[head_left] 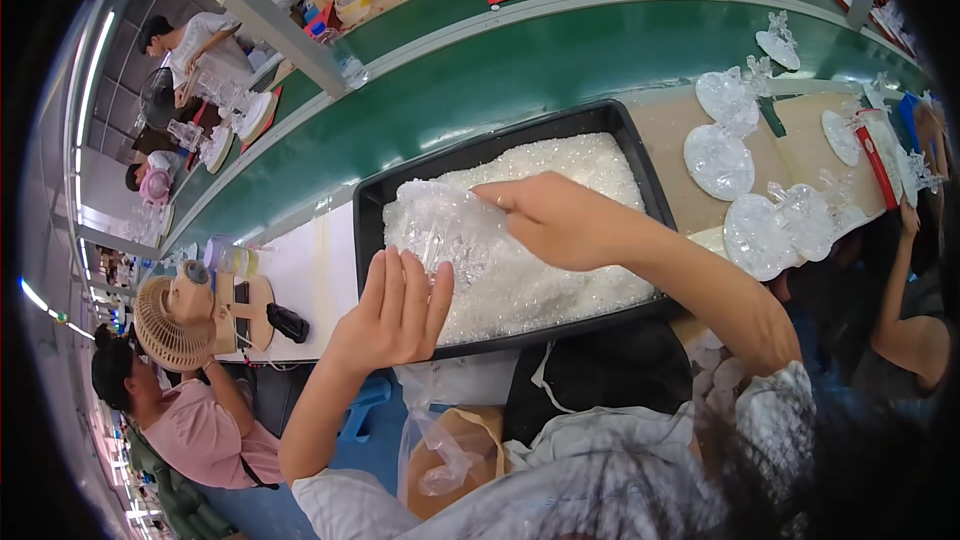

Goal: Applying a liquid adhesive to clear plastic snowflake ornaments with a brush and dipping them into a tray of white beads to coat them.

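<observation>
Over the black tray (510, 332) of white, glittering flakes (570, 157), I have a clear ornament with a round, flake-coated base (432, 205). My right hand (562, 222) pinches the rim of that base between thumb and fingers. Against the ornament's near side rests my left hand (392, 312), its fingers close together and curved around the clear upright part. That hand's thumb is hidden, and the glitter blurs the shape of the upright part.
Several similar clear ornaments (720, 162) lie on brown board to the right. Beyond the tray runs a green conveyor belt (440, 90). A tan fan (172, 322) stands at left beside a person in pink (205, 415). A clear plastic bag (440, 455) hangs below the table.
</observation>
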### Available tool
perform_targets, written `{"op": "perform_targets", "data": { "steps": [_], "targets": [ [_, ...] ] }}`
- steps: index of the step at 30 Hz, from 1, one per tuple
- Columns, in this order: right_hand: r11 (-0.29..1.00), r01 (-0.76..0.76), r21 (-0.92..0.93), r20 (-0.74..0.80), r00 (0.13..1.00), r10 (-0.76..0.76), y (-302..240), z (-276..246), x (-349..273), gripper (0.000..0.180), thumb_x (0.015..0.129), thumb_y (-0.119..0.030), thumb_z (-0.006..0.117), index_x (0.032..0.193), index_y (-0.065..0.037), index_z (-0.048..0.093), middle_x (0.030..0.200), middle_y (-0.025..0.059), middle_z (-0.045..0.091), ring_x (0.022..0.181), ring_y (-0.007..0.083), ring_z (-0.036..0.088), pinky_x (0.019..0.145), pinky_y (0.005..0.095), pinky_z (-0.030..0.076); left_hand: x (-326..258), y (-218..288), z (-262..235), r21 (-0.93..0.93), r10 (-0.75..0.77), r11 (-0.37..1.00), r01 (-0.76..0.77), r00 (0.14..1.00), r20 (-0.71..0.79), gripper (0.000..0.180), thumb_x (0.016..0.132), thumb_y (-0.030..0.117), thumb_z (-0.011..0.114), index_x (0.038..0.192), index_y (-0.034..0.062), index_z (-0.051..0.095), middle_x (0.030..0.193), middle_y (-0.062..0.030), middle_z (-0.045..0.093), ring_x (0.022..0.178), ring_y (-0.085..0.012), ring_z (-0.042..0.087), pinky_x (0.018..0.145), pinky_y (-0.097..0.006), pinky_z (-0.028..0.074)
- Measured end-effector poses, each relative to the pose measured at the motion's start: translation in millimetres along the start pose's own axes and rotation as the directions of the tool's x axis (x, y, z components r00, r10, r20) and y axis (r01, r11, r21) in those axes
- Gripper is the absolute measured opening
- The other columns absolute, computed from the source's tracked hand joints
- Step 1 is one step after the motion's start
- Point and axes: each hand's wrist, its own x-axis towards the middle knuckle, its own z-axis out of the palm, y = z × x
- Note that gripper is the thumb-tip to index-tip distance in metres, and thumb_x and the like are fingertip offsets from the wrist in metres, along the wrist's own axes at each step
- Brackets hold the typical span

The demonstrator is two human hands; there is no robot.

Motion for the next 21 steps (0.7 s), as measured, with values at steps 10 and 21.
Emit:
{"op": "perform_targets", "data": {
  "steps": [10,21],
  "targets": [
    [0.955,0.188,0.227,-0.272,0.954,-0.123,16.6,18.2,6.1,0.059,0.086,0.006,0.038,0.145,0.003,0.041,0.142,0.0214,0.051,0.132,0.0262,0.048,0.11,0.0331,0.034,-6.0,-25.0,2.9,0.133,0.166,0.978,-0.162,0.986,-0.017,0.034,0.091,0.004,0.051,0.122,-0.0034,0.063,0.1,-0.0273,0.069,0.097,-0.0404,0.069,0.088,-0.048,0.058],
    [0.948,0.187,0.258,-0.527,0.85,-0.025,26.0,26.7,9.2,0.053,0.086,0.008,0.038,0.139,0.007,0.047,0.139,0.0253,0.053,0.138,0.0276,0.044,0.114,0.0352,0.032,-1.3,-42.5,-10.1,0.306,0.393,0.879,-0.366,0.919,-0.028,0.032,0.09,0.003,0.052,0.119,-0.0048,0.065,0.102,-0.0236,0.071,0.097,-0.0362,0.071,0.087,-0.043,0.06]
  ]
}}
